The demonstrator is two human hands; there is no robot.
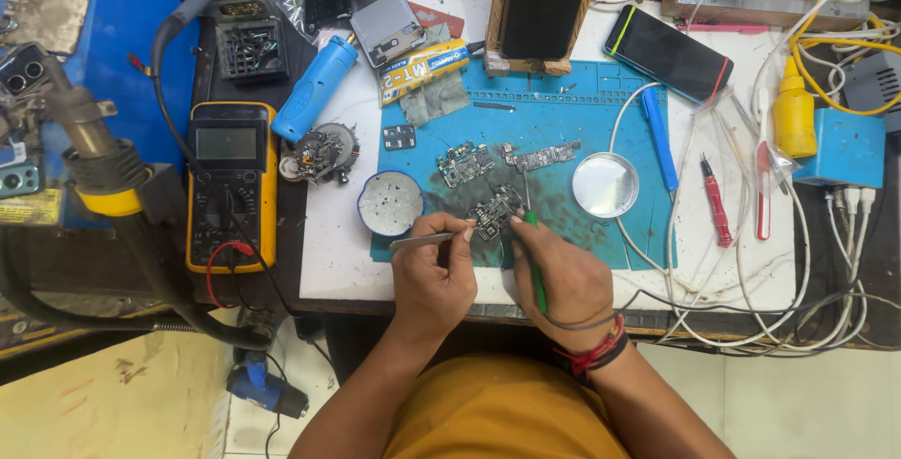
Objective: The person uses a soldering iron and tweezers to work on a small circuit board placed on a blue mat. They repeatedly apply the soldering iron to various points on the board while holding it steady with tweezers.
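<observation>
Left hand (430,276): gripping one pair of tweezers (422,239), fingers closed round them, tips pointing toward 3 o'clock and touching the near circuit board (493,215).
Right hand (561,279): clamping one green-handled soldering iron (533,262), tip reaching toward 12 o'clock, resting at the same board's right edge; red thread bands sitting on the wrist.
Hands: lying side by side, close but not touching.
Circuit boards: three showing on the blue mat (563,121) — near one between the two tool tips, two more (465,163) (542,156) lying at 12 o'clock from it.
Round tins: two — one blue-rimmed dish (389,203) sitting at 10 o'clock from the left hand, one shiny lid (605,185) at 1 o'clock from the right hand.
Meters: one yellow multimeter (232,182) lying at 9 o'clock, well apart, red and black leads trailing.
Phones: one dark phone (668,53) lying at 1 o'clock, one grey phone back (383,8) at 11 o'clock.
Screwdrivers: one red (716,201), one blue (660,135), both lying at 3 o'clock from the boards.
Bottles: one yellow bottle (794,116) standing at 2 o'clock, far right.
</observation>
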